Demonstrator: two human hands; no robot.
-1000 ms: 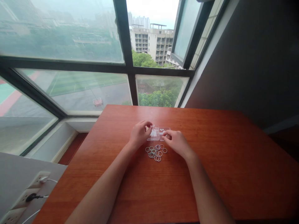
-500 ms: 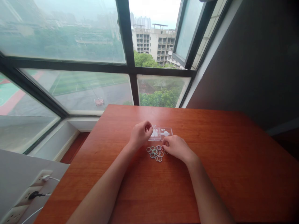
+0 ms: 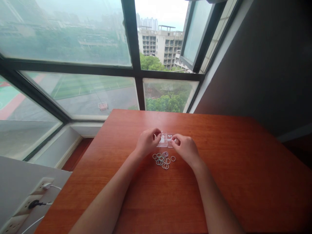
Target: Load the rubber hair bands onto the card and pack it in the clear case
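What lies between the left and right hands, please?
In the head view, a clear plastic case lies between the left hand and the right hand, partly hidden by both.

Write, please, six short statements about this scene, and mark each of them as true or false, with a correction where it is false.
1. The rings lie on the table, on the near side of the clear plastic case. True.
2. The left hand lies on top of the rings. False: the left hand is at the left side of the case.
3. A single ring lies apart, to the right of the cluster. True.
4. The right hand rests against the wall. False: it is at the right side of the case.
5. A black plug is at the lower left. True.
6. The window sash at the upper right is closed. False: the sash is swung open.
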